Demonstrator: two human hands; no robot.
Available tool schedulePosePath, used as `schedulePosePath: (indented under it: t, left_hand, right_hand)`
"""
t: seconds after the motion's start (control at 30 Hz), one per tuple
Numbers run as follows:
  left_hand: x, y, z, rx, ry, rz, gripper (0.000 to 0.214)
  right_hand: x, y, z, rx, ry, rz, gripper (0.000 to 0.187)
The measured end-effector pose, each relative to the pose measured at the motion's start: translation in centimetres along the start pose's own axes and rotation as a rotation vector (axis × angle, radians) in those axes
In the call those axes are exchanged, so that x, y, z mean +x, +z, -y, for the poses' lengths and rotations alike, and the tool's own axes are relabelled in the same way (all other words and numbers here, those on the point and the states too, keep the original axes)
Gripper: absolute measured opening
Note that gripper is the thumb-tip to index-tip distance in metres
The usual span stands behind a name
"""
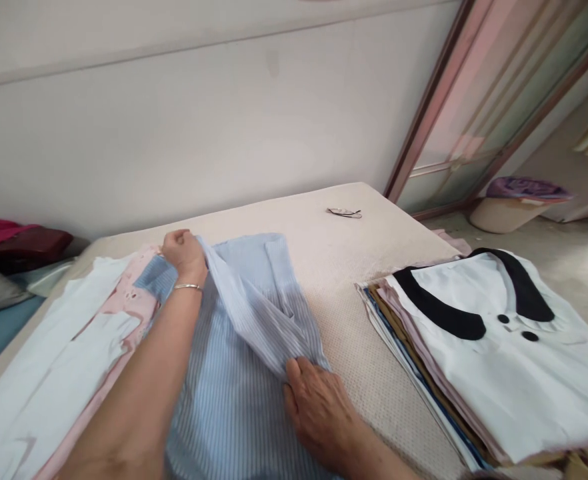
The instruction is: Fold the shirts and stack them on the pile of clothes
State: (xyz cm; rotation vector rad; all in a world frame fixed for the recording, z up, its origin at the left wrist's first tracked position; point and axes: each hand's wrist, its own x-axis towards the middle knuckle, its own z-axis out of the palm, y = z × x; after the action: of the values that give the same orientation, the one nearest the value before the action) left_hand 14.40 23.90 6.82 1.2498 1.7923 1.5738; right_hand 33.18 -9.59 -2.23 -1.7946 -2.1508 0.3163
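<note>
Striped blue shirt (234, 413) lying left of the folded garment stack (539, 397).
Left hand (183, 253) and right hand (319, 407) grip its turned-over flap; the cloth appears light, limp, best held by edges.

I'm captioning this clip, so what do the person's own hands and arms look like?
The left hand is ungloved, with a thin, shiny, silver-coloured bangle at the wrist. The right hand is ungloved too, with no bangle in view. Both forearms are bare where they show, without sleeves.
</note>
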Motion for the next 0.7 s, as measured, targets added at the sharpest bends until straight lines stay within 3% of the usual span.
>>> schedulePosePath:
  t: [0.07,0.13,0.23,0.3,0.4,0.6,0.7]
  left_hand:
    - [-0.4,1.4,-0.4,0.05,0.104,-0.055,0.016]
    - [-0.9,3.8,-0.7,0.122,0.2,0.003,0.013]
    - [-1.9,7.6,-0.3,0.358,0.38,0.326,0.026]
    - [-2.6,9.0,0.6,0.503,0.459,0.54,0.04]
    - [-3.5,8.9,2.5,0.564,0.471,0.617,0.046]
    - [-5.4,5.5,5.3,0.708,0.497,0.509,0.031]
    - [-6.6,5.8,5.0,0.738,0.528,0.46,0.026]
  right_hand:
    - [0.0,0.0,-0.1,-0.001,-0.01,-0.008,0.02]
    - [0.0,0.0,-0.2,0.01,-0.022,-0.014,0.024]
    - [-0.1,-0.3,-0.4,0.039,-0.029,0.001,0.026]
    - [0.0,-0.6,-0.3,0.061,-0.019,0.03,0.025]
    - [0.1,-1.0,-0.2,0.088,0.008,0.099,0.02]
    - [0.2,-1.3,-0.2,0.112,0.049,0.154,0.02]
    - [0.1,-1.0,-0.2,0.122,0.058,0.145,0.022]
